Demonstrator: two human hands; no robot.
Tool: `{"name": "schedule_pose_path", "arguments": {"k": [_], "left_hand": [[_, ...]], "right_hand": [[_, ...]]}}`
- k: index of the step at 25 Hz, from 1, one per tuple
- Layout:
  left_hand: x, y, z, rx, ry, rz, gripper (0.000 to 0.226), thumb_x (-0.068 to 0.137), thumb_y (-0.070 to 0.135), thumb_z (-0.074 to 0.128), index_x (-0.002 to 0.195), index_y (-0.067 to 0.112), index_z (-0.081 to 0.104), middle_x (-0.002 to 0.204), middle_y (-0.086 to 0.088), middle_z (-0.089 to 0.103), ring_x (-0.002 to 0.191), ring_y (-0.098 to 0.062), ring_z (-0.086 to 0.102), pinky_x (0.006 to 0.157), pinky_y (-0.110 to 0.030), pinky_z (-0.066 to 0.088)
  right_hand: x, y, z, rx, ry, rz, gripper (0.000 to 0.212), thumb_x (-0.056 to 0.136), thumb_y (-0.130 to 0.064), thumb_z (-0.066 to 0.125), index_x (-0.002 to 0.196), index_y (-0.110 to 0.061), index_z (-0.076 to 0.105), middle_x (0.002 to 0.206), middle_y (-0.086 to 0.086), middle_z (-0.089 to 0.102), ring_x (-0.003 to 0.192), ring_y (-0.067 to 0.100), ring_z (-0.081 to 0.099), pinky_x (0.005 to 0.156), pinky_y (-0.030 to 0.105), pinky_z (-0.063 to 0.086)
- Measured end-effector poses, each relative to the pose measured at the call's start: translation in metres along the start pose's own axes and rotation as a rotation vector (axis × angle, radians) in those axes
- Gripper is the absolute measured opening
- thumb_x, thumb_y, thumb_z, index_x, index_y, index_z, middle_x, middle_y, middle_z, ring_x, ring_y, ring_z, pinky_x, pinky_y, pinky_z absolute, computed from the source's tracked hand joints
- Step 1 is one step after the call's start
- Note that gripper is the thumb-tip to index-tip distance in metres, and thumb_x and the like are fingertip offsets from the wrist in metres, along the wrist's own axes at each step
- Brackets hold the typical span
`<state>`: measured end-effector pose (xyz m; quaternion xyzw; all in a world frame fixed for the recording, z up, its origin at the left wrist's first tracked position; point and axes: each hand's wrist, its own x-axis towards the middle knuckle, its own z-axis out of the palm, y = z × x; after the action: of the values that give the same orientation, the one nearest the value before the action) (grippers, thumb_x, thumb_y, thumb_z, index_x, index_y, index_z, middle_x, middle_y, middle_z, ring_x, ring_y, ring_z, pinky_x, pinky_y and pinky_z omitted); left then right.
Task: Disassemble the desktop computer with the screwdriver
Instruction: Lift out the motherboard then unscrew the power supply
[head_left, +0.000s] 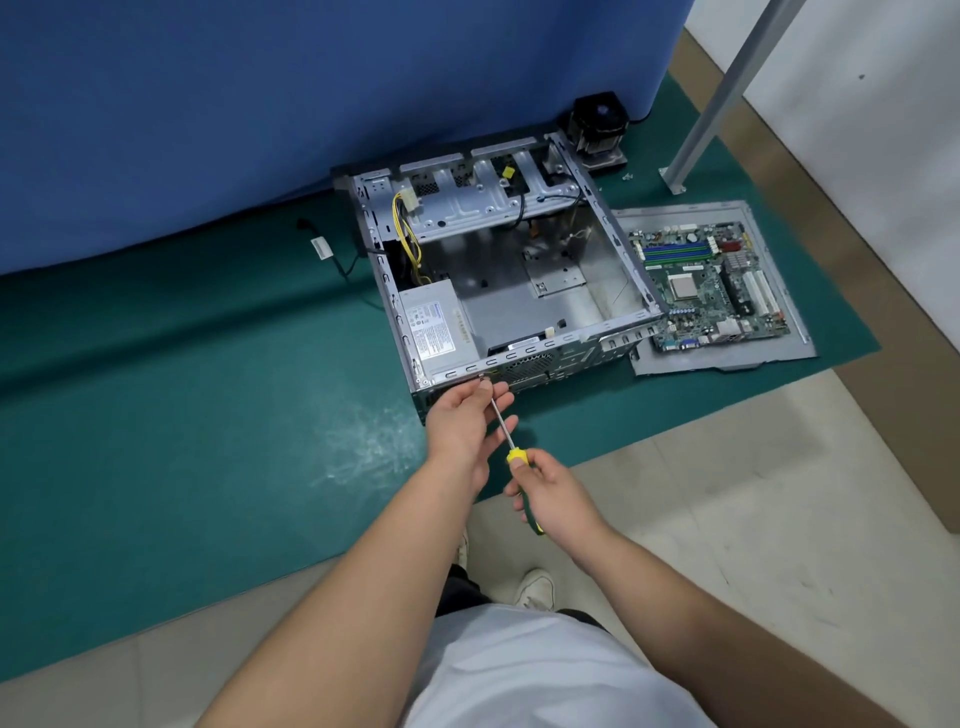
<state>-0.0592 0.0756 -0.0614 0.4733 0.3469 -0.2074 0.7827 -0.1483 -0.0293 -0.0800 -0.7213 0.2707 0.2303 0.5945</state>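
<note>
Yellow-and-green screwdriver in play — the right hand curls round its handle while the left hand pinches the steel shaft near the tip, steadying it. The tool's long axis runs up and slightly left from the right hand to the near rear edge of the opened desktop computer, which lies on the green mat; the tip meets the case's near-left corner beside the power supply — the left hand is nearer
</note>
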Motion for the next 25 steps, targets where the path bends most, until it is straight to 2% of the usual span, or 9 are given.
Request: {"name": "schedule_pose_path", "arguments": {"k": [7,11,14,18,20,23,25], "left_hand": [[0.002,0.002,-0.001,0.021,0.012,-0.023,0.014,0.102,0.011,0.062,0.115,0.006,0.065,0.099,-0.007,0.079,0.095,-0.018,0.076,0.078,-0.039,0.065],[0.003,0.003,0.0,0.032,0.017,-0.035,0.014,0.102,0.011,0.063,0.115,0.006,0.066,0.1,-0.008,0.079,0.095,-0.02,0.077,0.078,-0.038,0.064],[0.003,0.004,0.0,0.026,0.014,-0.045,0.015,0.102,0.012,0.063,0.115,0.005,0.066,0.099,-0.008,0.08,0.093,-0.02,0.078,0.075,-0.037,0.064],[0.004,0.006,0.001,0.018,-0.001,-0.066,0.015,0.102,0.011,0.062,0.115,0.004,0.066,0.099,-0.009,0.08,0.092,-0.022,0.078,0.074,-0.037,0.064],[0.004,0.006,0.001,0.013,0.002,-0.072,0.015,0.103,0.01,0.06,0.115,0.004,0.066,0.099,-0.01,0.08,0.092,-0.022,0.078,0.074,-0.037,0.064],[0.005,0.007,0.002,0.016,0.004,-0.074,0.014,0.104,0.01,0.058,0.115,0.003,0.064,0.099,-0.011,0.079,0.092,-0.022,0.078,0.072,-0.036,0.064],[0.004,0.006,0.001,0.072,0.015,-0.067,0.011,0.102,0.011,0.063,0.111,0.005,0.065,0.095,-0.011,0.079,0.087,-0.021,0.078,0.07,-0.035,0.064]], "right_hand": [[-0.005,-0.004,0.004,0.047,0.025,0.02,0.019,0.107,-0.032,0.051,0.107,-0.019,0.063,0.088,0.003,0.068,0.074,0.015,0.058,0.069,0.034,0.051],[-0.006,-0.001,0.004,0.01,0.08,-0.009,0.016,0.105,-0.037,0.054,0.101,-0.026,0.066,0.086,-0.002,0.072,0.07,0.009,0.062,0.07,0.036,0.056],[-0.007,0.004,0.003,-0.085,0.17,-0.067,0.015,0.102,-0.041,0.057,0.094,-0.031,0.066,0.081,-0.006,0.074,0.07,0.006,0.066,0.075,0.042,0.059],[-0.008,0.003,0.002,-0.227,0.245,-0.117,0.021,0.099,-0.048,0.059,0.101,-0.027,0.065,0.087,-0.006,0.073,0.081,0.015,0.069,0.078,0.045,0.058],[-0.009,0.0,0.0,-0.324,0.282,-0.13,0.025,0.097,-0.052,0.06,0.1,-0.027,0.063,0.089,-0.006,0.071,0.082,0.018,0.067,0.074,0.042,0.056],[-0.013,-0.006,0.0,-0.476,0.341,-0.172,0.028,0.094,-0.054,0.062,0.095,-0.027,0.057,0.08,-0.006,0.065,0.075,0.02,0.063,0.064,0.037,0.051],[-0.016,-0.008,0.003,-0.563,0.357,-0.19,0.03,0.095,-0.054,0.061,0.095,-0.025,0.055,0.076,-0.004,0.063,0.074,0.023,0.062,0.061,0.037,0.047]]}}
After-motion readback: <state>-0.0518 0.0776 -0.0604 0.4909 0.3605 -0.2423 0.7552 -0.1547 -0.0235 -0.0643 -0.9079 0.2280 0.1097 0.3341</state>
